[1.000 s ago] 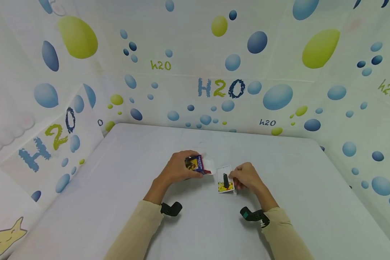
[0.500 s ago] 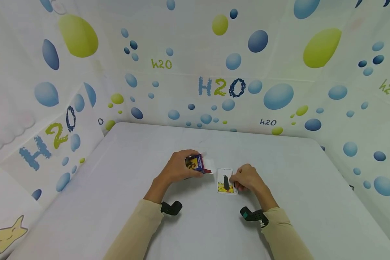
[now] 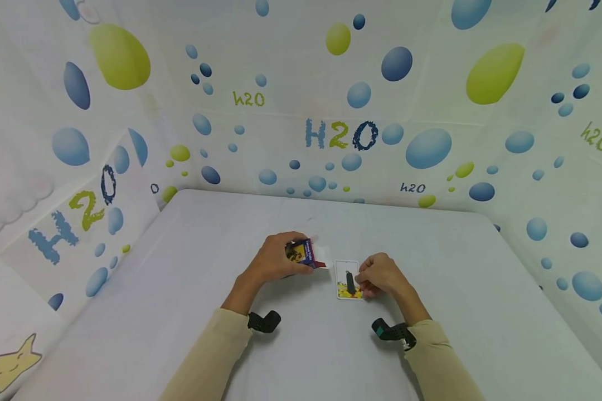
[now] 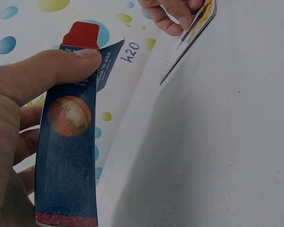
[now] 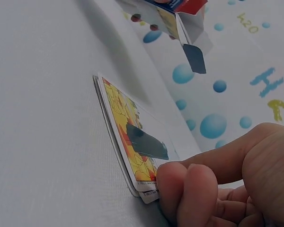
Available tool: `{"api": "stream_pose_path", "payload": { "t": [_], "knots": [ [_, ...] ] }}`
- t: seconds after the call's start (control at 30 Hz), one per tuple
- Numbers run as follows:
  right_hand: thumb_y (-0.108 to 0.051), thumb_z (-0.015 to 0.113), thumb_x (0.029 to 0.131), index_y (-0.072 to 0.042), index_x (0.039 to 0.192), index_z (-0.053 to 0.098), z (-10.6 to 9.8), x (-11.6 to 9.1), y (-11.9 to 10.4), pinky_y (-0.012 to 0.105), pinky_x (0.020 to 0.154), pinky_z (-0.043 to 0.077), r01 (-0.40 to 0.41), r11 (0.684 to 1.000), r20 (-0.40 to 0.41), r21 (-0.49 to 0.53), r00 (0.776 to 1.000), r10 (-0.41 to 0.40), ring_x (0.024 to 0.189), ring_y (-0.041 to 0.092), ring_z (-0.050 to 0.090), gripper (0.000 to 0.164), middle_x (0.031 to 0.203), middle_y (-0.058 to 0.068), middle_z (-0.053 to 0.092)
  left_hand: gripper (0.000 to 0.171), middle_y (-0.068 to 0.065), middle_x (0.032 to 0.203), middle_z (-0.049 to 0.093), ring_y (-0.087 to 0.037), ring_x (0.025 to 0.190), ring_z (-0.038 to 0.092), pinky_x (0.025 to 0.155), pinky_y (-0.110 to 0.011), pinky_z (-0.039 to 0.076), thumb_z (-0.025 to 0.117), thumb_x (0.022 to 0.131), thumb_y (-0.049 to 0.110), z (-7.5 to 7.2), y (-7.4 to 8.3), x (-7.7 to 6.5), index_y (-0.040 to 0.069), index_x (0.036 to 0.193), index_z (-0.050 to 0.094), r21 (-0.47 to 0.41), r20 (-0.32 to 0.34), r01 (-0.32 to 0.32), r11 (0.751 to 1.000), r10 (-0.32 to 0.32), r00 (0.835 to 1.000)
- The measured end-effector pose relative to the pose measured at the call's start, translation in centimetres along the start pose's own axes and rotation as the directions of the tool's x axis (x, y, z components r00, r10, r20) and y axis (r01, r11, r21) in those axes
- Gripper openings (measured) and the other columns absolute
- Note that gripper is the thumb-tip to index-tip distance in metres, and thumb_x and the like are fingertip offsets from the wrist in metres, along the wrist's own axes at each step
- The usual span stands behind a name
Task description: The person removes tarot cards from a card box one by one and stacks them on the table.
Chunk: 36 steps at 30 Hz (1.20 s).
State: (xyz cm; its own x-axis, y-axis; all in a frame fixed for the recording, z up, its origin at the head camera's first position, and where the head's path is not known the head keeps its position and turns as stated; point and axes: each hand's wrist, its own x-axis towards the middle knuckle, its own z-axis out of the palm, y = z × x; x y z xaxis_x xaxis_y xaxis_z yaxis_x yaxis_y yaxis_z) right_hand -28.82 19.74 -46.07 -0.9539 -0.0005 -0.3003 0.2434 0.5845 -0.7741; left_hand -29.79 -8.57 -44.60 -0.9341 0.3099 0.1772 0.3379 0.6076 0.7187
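Observation:
My left hand (image 3: pixel 276 259) grips a dark blue and red tarot card box (image 3: pixel 302 252) above the table, thumb along its narrow side in the left wrist view. The box's end flap stands open toward the right. Just right of it lies a small stack of tarot cards (image 3: pixel 348 279), the top one showing a dark figure over a yellow ground. My right hand (image 3: pixel 381 274) pinches the right edge of the stack between thumb and index finger. In the right wrist view, card edges (image 5: pixel 114 137) show slightly uneven, and one lower corner sticks out. The fingertips hide part of the top card.
The white table (image 3: pixel 180 312) stretches around both hands. Behind it hangs a white cloth (image 3: pixel 291 67) printed with blue and green drops and H2O lettering. Each wrist wears a black camera mount (image 3: pixel 264 322).
The top card was tilted over the stack and now lies nearly square on it. The right hand has shifted only slightly; the left hand and the box stay in place.

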Motion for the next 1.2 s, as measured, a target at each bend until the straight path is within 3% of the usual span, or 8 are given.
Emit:
{"api": "stream_pose_path", "payload": {
  "t": [0.53, 0.93, 1.07, 1.2],
  "knots": [
    [-0.001, 0.071, 0.09, 0.002, 0.109, 0.059, -0.1, 0.2, -0.3, 0.031, 0.051, 0.057, -0.084, 0.991, 0.066, 0.102, 0.995, 0.077, 0.054, 0.019, 0.066, 0.023, 0.074, 0.015, 0.067, 0.073, -0.002, 0.134, 0.063, -0.023, 0.115, 0.056, 0.101, -0.046, 0.05, 0.093, 0.069, 0.038, -0.2, 0.1, 0.1, 0.022, 0.134, 0.064, -0.022, 0.004, 0.01, 1.0, -0.01, 1.0],
    [-0.001, 0.07, 0.09, 0.002, 0.111, 0.058, -0.3, -0.2, -0.6, 0.031, 0.052, 0.058, -0.08, 0.991, 0.066, 0.111, 0.995, 0.073, 0.055, 0.019, 0.065, 0.024, 0.075, 0.015, 0.067, 0.074, -0.002, 0.135, 0.063, -0.023, 0.116, 0.056, 0.102, -0.047, 0.049, 0.093, 0.069, 0.038, -0.2, 0.1, 0.1, 0.022, 0.135, 0.064, -0.017, 0.002, 0.001, 1.0, -0.001, 1.0],
    [-0.005, 0.072, 0.089, 0.0, 0.11, 0.057, -0.3, -0.3, -0.8, 0.029, 0.048, 0.055, -0.029, 0.995, 0.015, 0.091, 1.0, 0.027, 0.051, 0.018, 0.062, 0.026, 0.07, 0.013, 0.065, 0.073, -0.002, 0.135, 0.063, -0.024, 0.116, 0.056, 0.101, -0.047, 0.05, 0.094, 0.068, 0.037, 0.0, 0.2, 0.1, 0.021, 0.134, 0.065, -0.009, 0.002, -0.007, 1.0, 0.007, 1.0],
    [-0.01, 0.071, 0.091, -0.002, 0.109, 0.058, 0.1, -0.6, -1.4, 0.025, 0.045, 0.049, 0.1, 0.993, -0.083, 0.062, 0.992, -0.095, 0.047, 0.016, 0.056, 0.023, 0.064, 0.01, 0.063, 0.073, 0.0, 0.135, 0.064, -0.024, 0.118, 0.056, 0.102, -0.047, 0.049, 0.095, 0.067, 0.036, 0.1, 0.4, 0.1, 0.022, 0.132, 0.066, -0.002, 0.001, -0.016, 1.0, 0.016, 1.0]
  ]
}}
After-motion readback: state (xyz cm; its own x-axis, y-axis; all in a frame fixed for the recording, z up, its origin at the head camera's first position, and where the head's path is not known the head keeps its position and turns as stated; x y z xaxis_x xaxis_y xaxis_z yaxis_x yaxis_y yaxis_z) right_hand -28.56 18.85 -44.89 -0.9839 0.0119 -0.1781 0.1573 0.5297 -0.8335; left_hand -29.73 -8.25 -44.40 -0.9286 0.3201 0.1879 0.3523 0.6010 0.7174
